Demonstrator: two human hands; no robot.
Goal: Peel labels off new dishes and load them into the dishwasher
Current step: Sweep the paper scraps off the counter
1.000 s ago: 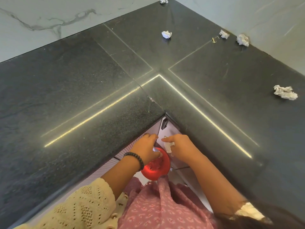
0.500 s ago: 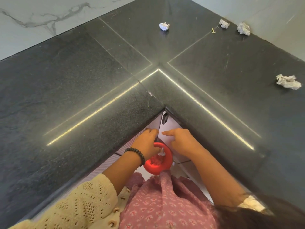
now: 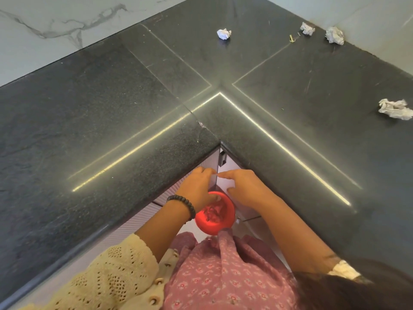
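A small red bowl (image 3: 214, 217) hangs below the inner corner of the dark countertop (image 3: 111, 121), in front of my body. My left hand (image 3: 197, 186), with a black bead bracelet on the wrist, grips the bowl's near-left rim from above. My right hand (image 3: 244, 186) sits over the bowl's upper right rim. Its index finger points straight at my left fingertips and its other fingers are curled. No label shows; whatever the curled fingers hold is hidden under the hand.
Several crumpled white paper balls lie on the counter: one at the back (image 3: 224, 34), two by the wall (image 3: 334, 35), one at the right (image 3: 395, 109). Pale cabinet fronts (image 3: 143, 218) and a dark door edge (image 3: 214, 173) stand under the counter.
The white label piece seen in my right hand a second ago is now out of sight. Both hands stay on the bowl, which has turned slightly to show more of its inside.
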